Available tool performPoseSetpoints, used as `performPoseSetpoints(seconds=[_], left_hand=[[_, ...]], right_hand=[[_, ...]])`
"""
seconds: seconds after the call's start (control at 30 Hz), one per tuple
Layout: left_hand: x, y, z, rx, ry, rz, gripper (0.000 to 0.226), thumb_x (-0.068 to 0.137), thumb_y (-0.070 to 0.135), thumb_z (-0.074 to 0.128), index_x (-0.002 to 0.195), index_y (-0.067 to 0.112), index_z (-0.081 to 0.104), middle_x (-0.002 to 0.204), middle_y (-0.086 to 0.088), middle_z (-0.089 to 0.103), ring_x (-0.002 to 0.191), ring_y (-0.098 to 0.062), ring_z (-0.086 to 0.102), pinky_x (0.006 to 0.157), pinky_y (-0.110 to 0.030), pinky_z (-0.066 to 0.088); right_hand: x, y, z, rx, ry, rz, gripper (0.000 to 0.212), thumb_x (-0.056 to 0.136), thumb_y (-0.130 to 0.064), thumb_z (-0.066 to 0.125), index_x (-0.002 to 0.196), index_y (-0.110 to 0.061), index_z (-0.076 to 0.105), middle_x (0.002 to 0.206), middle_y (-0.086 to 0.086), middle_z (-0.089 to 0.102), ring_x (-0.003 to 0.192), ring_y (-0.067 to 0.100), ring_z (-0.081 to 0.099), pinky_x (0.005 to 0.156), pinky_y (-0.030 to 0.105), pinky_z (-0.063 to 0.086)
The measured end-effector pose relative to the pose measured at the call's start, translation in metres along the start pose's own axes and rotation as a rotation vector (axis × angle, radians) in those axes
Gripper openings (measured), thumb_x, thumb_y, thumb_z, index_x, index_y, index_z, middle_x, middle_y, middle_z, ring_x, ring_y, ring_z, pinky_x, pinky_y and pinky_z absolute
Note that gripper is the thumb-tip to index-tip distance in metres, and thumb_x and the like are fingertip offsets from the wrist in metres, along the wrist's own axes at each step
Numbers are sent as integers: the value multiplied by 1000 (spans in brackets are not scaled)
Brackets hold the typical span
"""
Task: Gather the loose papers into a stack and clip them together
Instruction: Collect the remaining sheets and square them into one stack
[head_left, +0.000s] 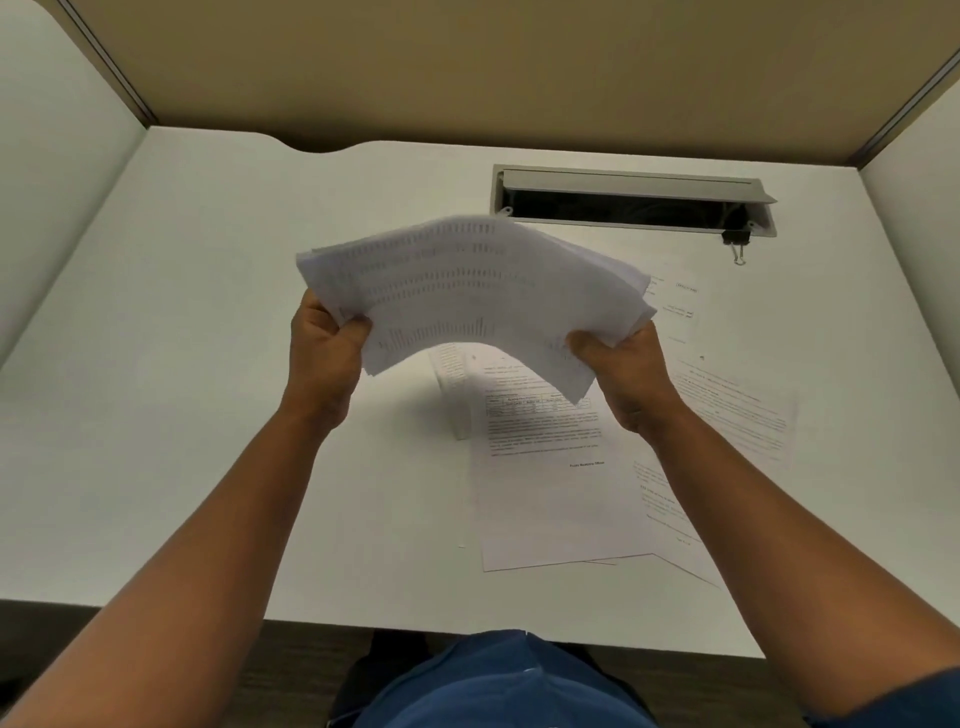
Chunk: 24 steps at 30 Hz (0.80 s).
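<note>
Both hands hold a bundle of printed papers (467, 291) above the white desk, bowed upward in the middle with uneven edges. My left hand (324, 353) grips its left end and my right hand (621, 374) grips its right end. Under the bundle, several loose printed sheets (550, 488) lie flat and overlapping on the desk, and more sheets (737, 410) spread to the right. A black binder clip (736, 241) rests at the back right, beside the cable slot.
The white desk (208, 364) is enclosed by tan and white partition walls. An open grey cable tray (634, 200) is set into the back of the desk. The desk's front edge runs close to my body.
</note>
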<state>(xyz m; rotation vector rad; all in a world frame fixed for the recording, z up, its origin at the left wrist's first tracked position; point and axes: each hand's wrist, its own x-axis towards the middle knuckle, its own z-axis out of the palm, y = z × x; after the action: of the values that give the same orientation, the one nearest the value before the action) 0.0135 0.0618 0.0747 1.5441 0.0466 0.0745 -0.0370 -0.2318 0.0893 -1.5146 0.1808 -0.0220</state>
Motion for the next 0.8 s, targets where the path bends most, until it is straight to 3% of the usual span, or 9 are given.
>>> performPoseSetpoints(seconds=[0.17,0.33,0.5,0.63,0.8], left_hand=[[-15,-39,1,-38,-11,-212,46,67,0,51,107,20,62,108,-1,67,103,-18,65,76,-26,56],[-11,-37,9,-50,-16,-237,45,69,2,49,105,22,66,102,2,69,99,-15,66,76,-27,58],[-11,-38,3,-76,29,-207,39,67,-1,48,93,20,68,80,15,70,84,-5,64,68,-20,53],[-21,-58,-1,-59,-41,-324,41,66,3,57,103,16,68,99,0,70,107,-24,61,81,-33,54],[-14,-53,-9,-89,-36,-277,37,69,5,63,104,17,69,98,5,72,98,-15,66,77,-26,57]], right_hand=[[-15,37,1,-4,-3,201,46,74,0,74,108,-30,65,109,6,68,108,28,65,93,57,56],[-13,44,6,-16,69,231,44,84,11,65,102,-29,64,99,3,67,99,26,64,92,55,57],[-10,41,-1,14,64,192,49,72,-1,70,108,-33,65,101,3,68,102,24,64,87,48,59],[-13,55,-3,-9,33,239,55,79,10,69,118,-28,63,106,5,68,112,31,61,96,52,55],[-7,50,-6,4,27,220,51,81,12,67,108,-31,65,101,4,67,104,26,61,94,54,54]])
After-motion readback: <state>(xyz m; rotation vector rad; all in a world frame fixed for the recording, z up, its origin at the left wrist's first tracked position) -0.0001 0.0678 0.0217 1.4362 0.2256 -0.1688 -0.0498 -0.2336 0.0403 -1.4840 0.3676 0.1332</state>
